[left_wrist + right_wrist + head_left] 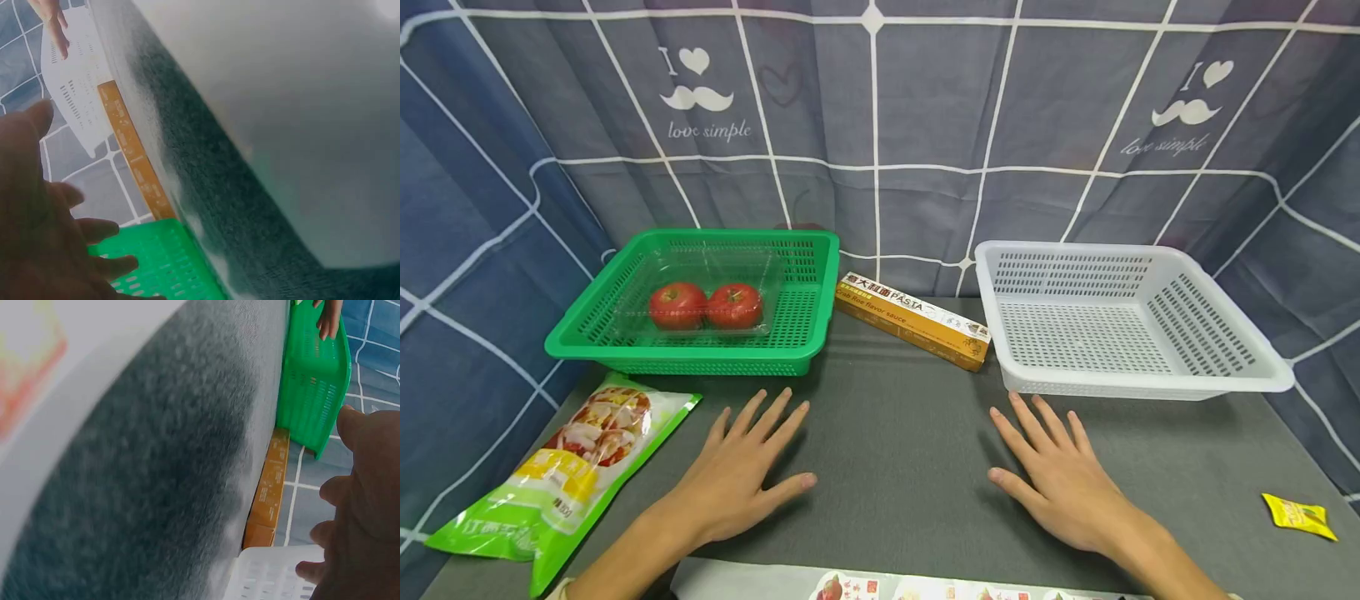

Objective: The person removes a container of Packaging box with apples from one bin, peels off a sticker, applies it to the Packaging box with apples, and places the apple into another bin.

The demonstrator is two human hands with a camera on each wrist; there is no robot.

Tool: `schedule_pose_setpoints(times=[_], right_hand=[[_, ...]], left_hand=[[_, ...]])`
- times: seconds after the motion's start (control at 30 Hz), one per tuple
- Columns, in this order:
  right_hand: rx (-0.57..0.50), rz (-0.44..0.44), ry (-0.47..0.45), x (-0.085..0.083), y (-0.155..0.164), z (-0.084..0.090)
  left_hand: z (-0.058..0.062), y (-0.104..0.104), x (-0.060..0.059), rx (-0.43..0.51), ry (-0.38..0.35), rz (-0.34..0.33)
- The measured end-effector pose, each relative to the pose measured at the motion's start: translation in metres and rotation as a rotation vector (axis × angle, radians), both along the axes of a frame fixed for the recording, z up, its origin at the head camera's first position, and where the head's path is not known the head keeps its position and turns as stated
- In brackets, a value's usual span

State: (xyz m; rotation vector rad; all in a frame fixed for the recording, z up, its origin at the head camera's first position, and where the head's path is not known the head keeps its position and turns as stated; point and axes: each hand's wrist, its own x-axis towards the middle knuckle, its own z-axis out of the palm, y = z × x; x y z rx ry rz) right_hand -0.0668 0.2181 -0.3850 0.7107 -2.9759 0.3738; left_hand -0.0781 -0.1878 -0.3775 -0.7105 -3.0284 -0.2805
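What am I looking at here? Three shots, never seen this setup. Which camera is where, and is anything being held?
No machine: a person with two bare hands. The wide picture comes from a head camera looking down; the two blurry ones come from cameras worn on each wrist, skimming the tabletop.

The left hand and right hand lie flat, fingers spread, on the dark grey table, holding nothing.

On the table: a green plastic basket containing a clear plastic tray with two red tomatoes, an empty white plastic basket, an orange pasta box between them, a green printed food bag and a small yellow sachet.
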Motion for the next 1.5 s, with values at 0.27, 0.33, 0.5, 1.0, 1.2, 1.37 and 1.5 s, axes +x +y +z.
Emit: schedule_pose_setpoints(times=[0.27,0.33,0.5,1.0,1.2,1.37,1.5], right_hand=[[-0.089,0.078,0.056,0.003,-0.013,0.01],[-0.114,0.1,0.07,0.001,-0.018,0.014],[-0.171,0.14,0.096,-0.005,-0.032,0.024],[-0.397,0.258,0.063,-0.049,-0.094,0.066],[-0.485,0.331,0.056,-0.073,-0.15,0.086],[-0.546,0.342,0.004,-0.098,-0.194,0.094],[-0.553,0.303,-0.113,-0.119,-0.225,0.094]], left_hand=[[0.005,0.002,-0.005,0.323,-0.086,0.093],[0.008,0.003,-0.008,0.47,-0.13,0.143],[0.02,0.002,-0.016,0.843,-0.26,0.291],[0.022,0.016,-0.057,1.476,-0.085,0.768],[0.019,0.021,-0.058,1.562,-0.014,0.785],[0.022,0.021,-0.055,1.564,-0.068,0.785],[0.023,0.024,-0.055,1.566,-0.094,0.812]])
